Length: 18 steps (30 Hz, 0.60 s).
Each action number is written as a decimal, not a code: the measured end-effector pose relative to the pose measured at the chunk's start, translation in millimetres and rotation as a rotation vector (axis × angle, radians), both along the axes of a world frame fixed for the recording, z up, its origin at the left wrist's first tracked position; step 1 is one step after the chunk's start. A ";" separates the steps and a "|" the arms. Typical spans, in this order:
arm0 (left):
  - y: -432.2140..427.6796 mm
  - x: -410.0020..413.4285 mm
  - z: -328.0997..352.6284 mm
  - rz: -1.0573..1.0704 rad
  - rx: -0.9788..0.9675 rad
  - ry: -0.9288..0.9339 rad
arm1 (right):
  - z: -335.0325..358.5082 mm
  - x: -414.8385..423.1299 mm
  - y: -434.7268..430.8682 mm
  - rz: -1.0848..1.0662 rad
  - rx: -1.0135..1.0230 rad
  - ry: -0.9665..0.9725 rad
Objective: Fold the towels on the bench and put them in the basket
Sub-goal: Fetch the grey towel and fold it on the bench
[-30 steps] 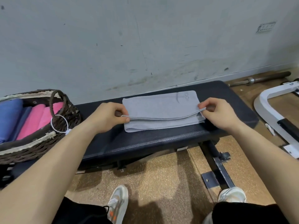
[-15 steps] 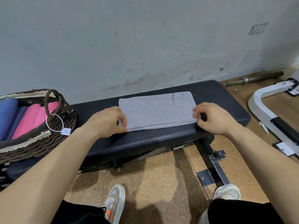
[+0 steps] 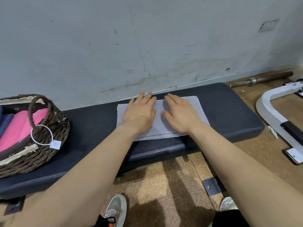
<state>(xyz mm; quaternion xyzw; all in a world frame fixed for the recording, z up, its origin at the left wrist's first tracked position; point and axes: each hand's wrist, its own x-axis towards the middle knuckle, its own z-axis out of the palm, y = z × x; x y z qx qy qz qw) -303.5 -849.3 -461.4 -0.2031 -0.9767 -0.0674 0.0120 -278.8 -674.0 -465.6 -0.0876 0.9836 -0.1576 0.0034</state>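
Since half a second ago, both hands have been taken off the near corners of the grey towel (image 3: 159,126) and laid flat on top of it: the left hand (image 3: 139,113) and the right hand (image 3: 180,114) are spread side by side, fingers straight and pointed toward the wall, with nothing gripped. Nearest the camera, a speckled brown floor (image 3: 164,181) is seen, on which two light shoes (image 3: 115,208) are planted and a metal foot plate (image 3: 211,185) of the bench frame is fixed. Beyond it, a dark padded bench (image 3: 91,126) is stretched from left to right, backed closely by a scuffed pale wall (image 3: 147,38) with a socket plate (image 3: 268,25) mounted at the upper right. A dark wicker basket (image 3: 49,148) is set on the bench's left end; a white tag (image 3: 55,144) is hung from its handle, and pink towels (image 3: 19,126) beside a blue towel (image 3: 5,123) are packed inside. To the right, a white metal frame (image 3: 275,115) is seen on the floor, and farther back a barbell (image 3: 265,78) is laid along the wall. Much of the grey towel is covered by the hands and wrists. It is laid mid-bench, well apart from the basket, folded into a flat rectangle with layered, stitched edges along its near side.
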 end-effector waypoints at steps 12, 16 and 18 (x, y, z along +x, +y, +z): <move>-37.3 14.0 -24.9 0.136 -0.055 -0.168 | -15.2 17.3 47.2 -0.087 0.206 -0.202; -49.3 40.5 -24.2 0.083 0.052 -0.158 | -14.2 45.3 43.3 -0.077 0.217 -0.237; -56.8 48.6 -20.6 0.128 0.232 -0.165 | -10.3 56.9 42.9 -0.069 0.223 -0.244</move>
